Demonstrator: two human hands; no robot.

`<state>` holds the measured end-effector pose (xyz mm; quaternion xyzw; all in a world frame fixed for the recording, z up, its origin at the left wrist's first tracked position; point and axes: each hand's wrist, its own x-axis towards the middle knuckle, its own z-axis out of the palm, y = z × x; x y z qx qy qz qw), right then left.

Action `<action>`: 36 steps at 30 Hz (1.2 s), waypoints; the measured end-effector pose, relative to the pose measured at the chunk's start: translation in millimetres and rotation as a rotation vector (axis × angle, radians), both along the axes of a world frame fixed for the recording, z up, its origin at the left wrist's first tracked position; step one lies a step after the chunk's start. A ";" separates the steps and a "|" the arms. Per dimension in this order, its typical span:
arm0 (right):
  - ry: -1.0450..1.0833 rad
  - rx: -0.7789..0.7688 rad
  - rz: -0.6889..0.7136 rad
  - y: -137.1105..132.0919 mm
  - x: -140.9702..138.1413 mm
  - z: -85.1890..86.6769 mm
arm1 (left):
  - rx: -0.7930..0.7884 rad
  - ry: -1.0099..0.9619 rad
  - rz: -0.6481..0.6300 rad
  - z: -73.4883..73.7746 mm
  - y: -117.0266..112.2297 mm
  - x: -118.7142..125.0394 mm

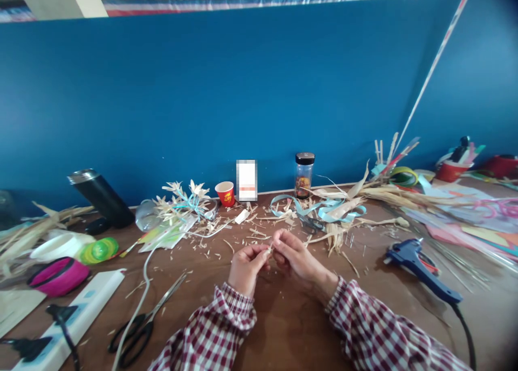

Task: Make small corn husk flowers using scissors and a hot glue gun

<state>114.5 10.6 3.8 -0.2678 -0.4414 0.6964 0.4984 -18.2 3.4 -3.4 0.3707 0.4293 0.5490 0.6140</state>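
Note:
My left hand (247, 265) and my right hand (294, 256) meet over the middle of the brown table. Between the left thumb and forefinger is a small pale piece (270, 249), perhaps corn husk, mostly covered by the fingers. The right fingertips pinch together against its upper end; whether they grip the same piece is hard to make out. Scraps of dry husk (254, 231) lie just beyond both hands. Black-handled scissors (148, 322) rest to the left of my left forearm, and a blue glue gun (423, 271) lies to the right of my right hand.
Husk flowers with blue stems (188, 203), a red paper cup (225, 194) and a lidded glass jar (304, 176) line the back. Light blue ribbon (342, 211) curls before the jar. At left are a power strip (76, 319), its white cord and a leaning black flask (101, 198).

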 end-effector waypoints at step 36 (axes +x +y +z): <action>-0.075 0.037 -0.702 18.9 39.2 15.3 | -0.154 -0.119 0.024 8.9 -1.1 1.1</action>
